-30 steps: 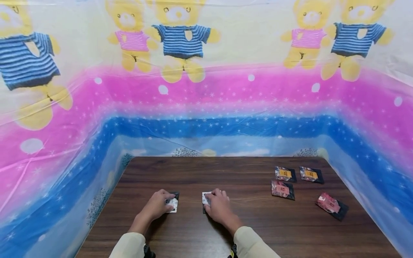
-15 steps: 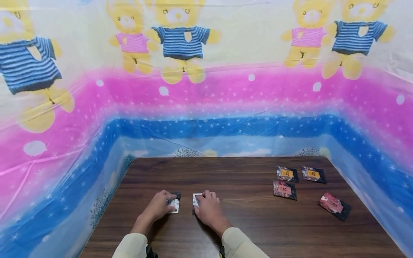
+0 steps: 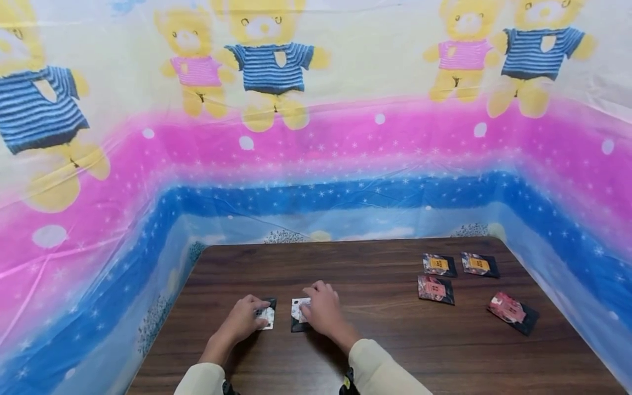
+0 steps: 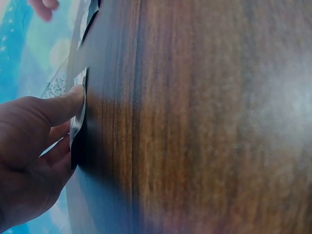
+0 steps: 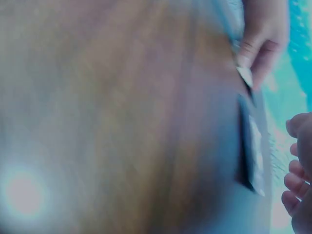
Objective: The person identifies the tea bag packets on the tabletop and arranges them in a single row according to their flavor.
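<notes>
A flat black-and-white packet [image 3: 268,319] lies on the table under my left hand [image 3: 242,318]. My left thumb and fingers hold it across its width, and the hand covers part of it. In the left wrist view the thumb [image 4: 68,105] lies on the packet's face, with the fingers at its far side. A second black-and-white packet [image 3: 297,315] lies a short gap to the right. My right hand [image 3: 321,308] is above its right side; in the right wrist view the loosely bent fingers [image 5: 295,183] are apart from the packet [image 5: 253,151].
On the right of the brown wooden table [image 3: 375,351] lie two packets with yellow labels, one a yellow-label packet [image 3: 438,265], and two with red labels, one a red-label packet [image 3: 512,312]. A bear-print cloth [image 3: 345,137] surrounds the table's back and sides.
My right hand slid its packet left toward the other packet, then let go and rose off it. My left hand stayed on its packet.
</notes>
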A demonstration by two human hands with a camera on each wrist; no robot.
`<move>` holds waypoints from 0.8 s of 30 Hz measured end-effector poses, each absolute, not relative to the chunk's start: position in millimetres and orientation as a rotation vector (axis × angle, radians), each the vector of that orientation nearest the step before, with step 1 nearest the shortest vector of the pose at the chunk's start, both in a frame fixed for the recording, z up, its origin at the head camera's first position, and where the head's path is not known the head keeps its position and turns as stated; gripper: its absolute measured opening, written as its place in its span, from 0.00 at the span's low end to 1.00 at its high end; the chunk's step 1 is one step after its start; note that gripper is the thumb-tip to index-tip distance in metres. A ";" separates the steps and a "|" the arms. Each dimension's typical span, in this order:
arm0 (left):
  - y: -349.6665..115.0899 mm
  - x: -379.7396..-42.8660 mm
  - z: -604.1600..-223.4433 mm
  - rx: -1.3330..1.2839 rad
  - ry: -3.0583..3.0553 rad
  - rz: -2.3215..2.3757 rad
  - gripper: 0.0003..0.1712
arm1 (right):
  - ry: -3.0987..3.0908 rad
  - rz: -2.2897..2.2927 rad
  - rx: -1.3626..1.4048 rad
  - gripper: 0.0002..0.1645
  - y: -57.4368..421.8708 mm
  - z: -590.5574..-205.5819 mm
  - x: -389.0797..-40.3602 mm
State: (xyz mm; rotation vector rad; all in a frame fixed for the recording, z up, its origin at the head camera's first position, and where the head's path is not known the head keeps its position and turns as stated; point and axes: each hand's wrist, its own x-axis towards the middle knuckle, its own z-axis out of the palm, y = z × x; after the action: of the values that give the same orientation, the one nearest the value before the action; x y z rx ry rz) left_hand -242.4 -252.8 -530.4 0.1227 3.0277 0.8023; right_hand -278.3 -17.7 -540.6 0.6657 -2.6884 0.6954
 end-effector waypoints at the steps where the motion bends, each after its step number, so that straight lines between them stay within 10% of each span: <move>1: -253.0 -242.0 -529.6 0.130 3.032 0.805 0.23 | -2.679 0.718 0.667 0.21 -11.0 -535.5 -281.3; 24: -254.4 -243.4 -528.8 0.145 3.021 0.777 0.24 | -2.859 0.626 0.222 0.22 214.6 -539.0 -329.8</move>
State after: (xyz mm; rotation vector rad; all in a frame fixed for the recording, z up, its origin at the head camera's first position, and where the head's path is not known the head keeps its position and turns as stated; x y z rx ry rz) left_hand -243.4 -254.4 -528.8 0.1446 3.0214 0.7768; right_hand -329.8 214.6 -539.0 0.2220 -2.8589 0.6261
